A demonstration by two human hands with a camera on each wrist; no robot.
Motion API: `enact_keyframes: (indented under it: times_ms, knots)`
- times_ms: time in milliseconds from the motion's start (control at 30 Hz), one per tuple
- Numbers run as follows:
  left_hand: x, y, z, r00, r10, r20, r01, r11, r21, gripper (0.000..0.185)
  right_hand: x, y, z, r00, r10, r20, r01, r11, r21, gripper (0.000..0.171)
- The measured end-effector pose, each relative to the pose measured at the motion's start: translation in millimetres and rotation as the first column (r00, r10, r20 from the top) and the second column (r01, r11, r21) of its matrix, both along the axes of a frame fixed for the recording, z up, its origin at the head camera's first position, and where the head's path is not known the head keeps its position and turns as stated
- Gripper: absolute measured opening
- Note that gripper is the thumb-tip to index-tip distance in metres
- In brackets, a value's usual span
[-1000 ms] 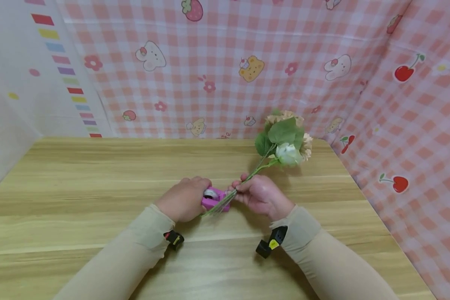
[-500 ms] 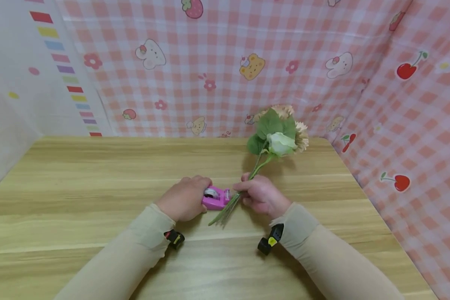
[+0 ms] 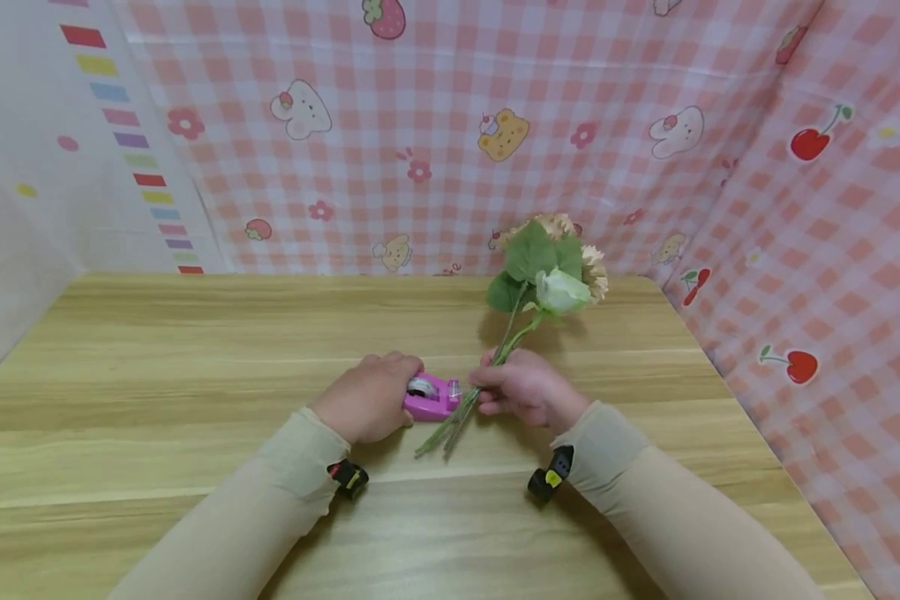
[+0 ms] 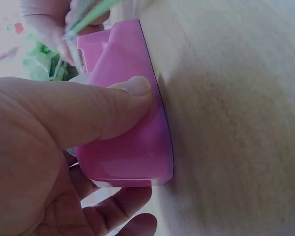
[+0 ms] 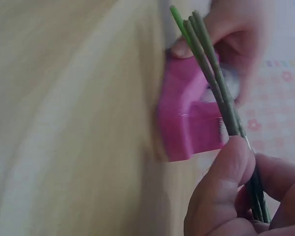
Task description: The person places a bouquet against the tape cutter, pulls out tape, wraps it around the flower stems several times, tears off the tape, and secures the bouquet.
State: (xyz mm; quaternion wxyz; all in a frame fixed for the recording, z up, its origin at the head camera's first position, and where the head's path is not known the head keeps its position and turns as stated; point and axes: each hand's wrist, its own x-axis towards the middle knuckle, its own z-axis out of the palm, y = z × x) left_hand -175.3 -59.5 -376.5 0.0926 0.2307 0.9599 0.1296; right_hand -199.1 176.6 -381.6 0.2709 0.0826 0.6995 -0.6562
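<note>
My left hand (image 3: 371,400) grips the pink tape dispenser (image 3: 429,398) on the table; my right hand (image 3: 523,390) pinches the flower stems (image 3: 457,418) beside it.

tape dispenser (image 3: 430,397) on table (image 3: 157,375), left of flower stems (image 3: 457,412).

From my feed: wooden table (image 3: 157,350) filled the lower frame. Pink checked cloth (image 3: 435,125) with cartoon animals and fruit hung from 12 to 3 o'clock. White sheet (image 3: 37,167) with coloured stripes hung at 10 o'clock. Light was even.
</note>
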Motion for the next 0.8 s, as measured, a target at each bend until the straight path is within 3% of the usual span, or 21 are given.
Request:
enact_keyframes:
  times_ms: [300,600,800]
  knots:
    - [1.0,-0.2,2.2,1.0,-0.001,-0.004,0.001,1.0,0.006,0.058,-1.2,1.1,3.7,0.999,0.026,0.032,-0.02,0.986,-0.165,0.018]
    - [1.1,-0.6,-0.1,1.0,0.0,-0.001,0.0,1.0,0.013,0.057,0.7,0.1,1.1,1.0,-0.008,0.025,0.012,0.986,-0.168,0.019]
    - [0.1,-1.0,-0.5,1.0,-0.002,-0.004,0.002,1.0,0.012,0.058,2.8,-0.8,-4.6,1.0,-0.031,-0.003,0.03,0.984,-0.176,0.031]
